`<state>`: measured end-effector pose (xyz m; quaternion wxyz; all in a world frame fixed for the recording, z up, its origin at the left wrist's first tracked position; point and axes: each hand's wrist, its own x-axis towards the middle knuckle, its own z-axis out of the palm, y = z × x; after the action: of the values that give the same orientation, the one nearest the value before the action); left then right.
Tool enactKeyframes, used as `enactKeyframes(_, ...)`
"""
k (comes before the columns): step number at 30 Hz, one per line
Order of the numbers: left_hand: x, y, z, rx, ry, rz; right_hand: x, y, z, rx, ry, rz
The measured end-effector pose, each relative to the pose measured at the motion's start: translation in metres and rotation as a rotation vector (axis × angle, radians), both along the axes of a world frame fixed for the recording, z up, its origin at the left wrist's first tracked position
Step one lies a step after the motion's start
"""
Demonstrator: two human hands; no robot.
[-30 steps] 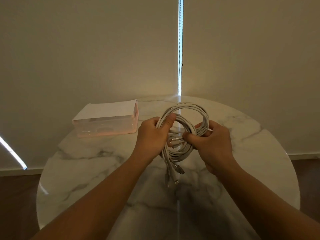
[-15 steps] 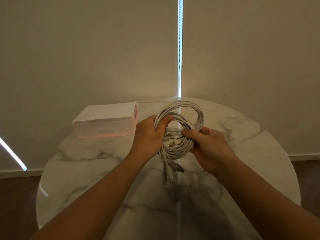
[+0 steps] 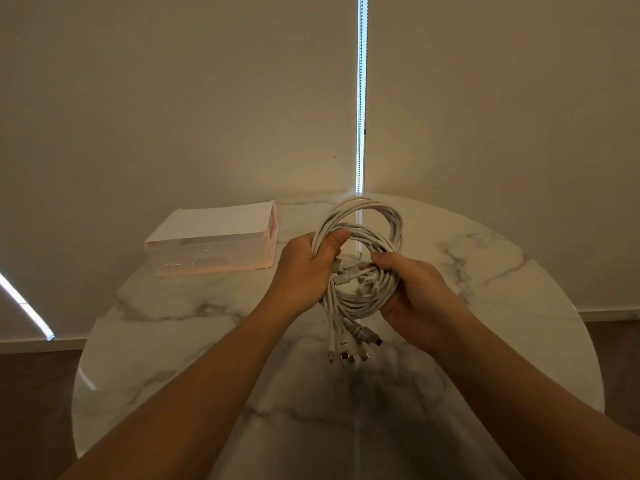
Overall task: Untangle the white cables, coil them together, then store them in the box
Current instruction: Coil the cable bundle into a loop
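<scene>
A coil of several white cables [image 3: 377, 216] is held upright above the round marble table [image 3: 207, 341]. My left hand [image 3: 304, 265] grips the coil's left side, thumb hooked over the strands. My right hand [image 3: 415, 292] grips the lower right of the coil, fingers curled round the bundle. Several plug ends [image 3: 353, 348] hang loose below the hands. The pink translucent box [image 3: 214, 247] with a white top stands at the table's back left, about a hand's width left of my left hand.
A beige wall or blind rises right behind the table, with a bright vertical slit [image 3: 361, 98] in it. Dark floor [image 3: 34, 410] shows on both sides past the table's curved edge.
My right hand has slid from the coil's middle down to its lower right side. The coil has tilted a little, and the plug ends hang lower. My left hand keeps its grip.
</scene>
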<state>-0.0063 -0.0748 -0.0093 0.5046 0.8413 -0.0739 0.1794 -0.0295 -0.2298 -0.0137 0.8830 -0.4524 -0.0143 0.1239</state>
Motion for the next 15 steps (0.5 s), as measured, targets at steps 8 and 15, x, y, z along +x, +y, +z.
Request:
enactKeyframes(8,-0.005,0.001,0.0,-0.033,0.013,-0.088,-0.003,-0.004,0.002,0.148,-0.02,0.263)
enactKeyframes(15,-0.01,-0.001,0.002,-0.053,0.041,-0.141,0.001,-0.003,-0.006,0.05,-0.026,0.26)
